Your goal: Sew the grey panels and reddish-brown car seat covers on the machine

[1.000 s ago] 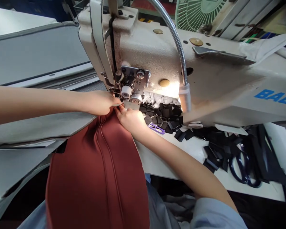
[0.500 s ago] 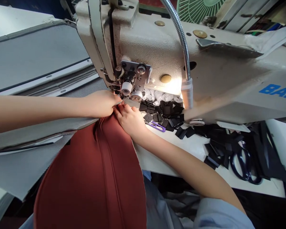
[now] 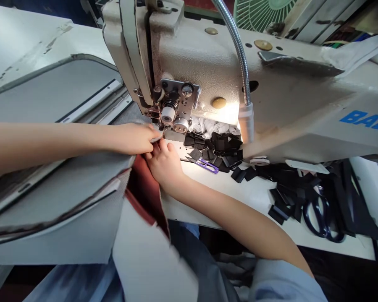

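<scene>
My left hand (image 3: 130, 137) lies on the grey padded panel (image 3: 63, 184), its fingers closed on the panel's edge just left of the presser foot (image 3: 159, 126). My right hand (image 3: 164, 161) presses on the rust-red cover (image 3: 145, 188) right below the foot, fingers together and pointing at the needle. Only a narrow strip of the red cover shows between the grey panel and its own pale underside (image 3: 151, 260). The sewing machine head (image 3: 208, 71) rises over both hands.
A flexible lamp (image 3: 246, 121) lights the needle area. Several black fabric tabs (image 3: 220, 151) and a purple thread snip (image 3: 208, 166) lie on the white table (image 3: 255, 197) to the right. Dark-handled scissors (image 3: 321, 218) rest further right. A green fan (image 3: 258, 12) stands behind the machine.
The grey panel has swung toward me and covers most of the red cover, whose lower part now shows its pale underside. Both hands stay at the presser foot.
</scene>
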The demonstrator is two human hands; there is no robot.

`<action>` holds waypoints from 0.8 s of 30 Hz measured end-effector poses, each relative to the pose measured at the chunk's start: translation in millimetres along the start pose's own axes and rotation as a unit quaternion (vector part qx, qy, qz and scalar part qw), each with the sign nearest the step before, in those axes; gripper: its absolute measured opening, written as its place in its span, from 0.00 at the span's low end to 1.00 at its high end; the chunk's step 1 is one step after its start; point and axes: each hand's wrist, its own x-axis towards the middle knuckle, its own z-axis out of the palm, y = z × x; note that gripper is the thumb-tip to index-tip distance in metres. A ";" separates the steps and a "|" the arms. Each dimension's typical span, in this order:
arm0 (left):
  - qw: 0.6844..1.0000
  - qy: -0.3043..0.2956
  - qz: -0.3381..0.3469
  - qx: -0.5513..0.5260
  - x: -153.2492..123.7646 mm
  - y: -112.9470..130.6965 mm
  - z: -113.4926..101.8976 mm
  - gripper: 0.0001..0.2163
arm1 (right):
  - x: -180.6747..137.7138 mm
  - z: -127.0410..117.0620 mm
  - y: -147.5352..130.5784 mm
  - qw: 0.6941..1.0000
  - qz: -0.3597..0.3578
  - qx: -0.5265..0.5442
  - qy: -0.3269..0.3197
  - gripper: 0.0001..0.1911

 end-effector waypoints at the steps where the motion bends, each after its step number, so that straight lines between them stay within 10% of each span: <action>1: 1.000 -0.006 -0.009 -0.008 -1.1 2.8 2.0 0.22 | 1.1 1.7 -0.7 1.000 0.000 0.005 -0.001 0.19; 19: 0.995 0.086 -0.045 -0.026 3.8 2.8 15.2 0.18 | -1.6 2.8 -11.5 0.999 0.001 0.028 0.021 0.20; 24: 0.994 0.096 0.027 0.043 -47.2 25.7 11.4 0.19 | -11.8 -6.6 -0.3 0.998 -0.039 0.052 -0.004 0.18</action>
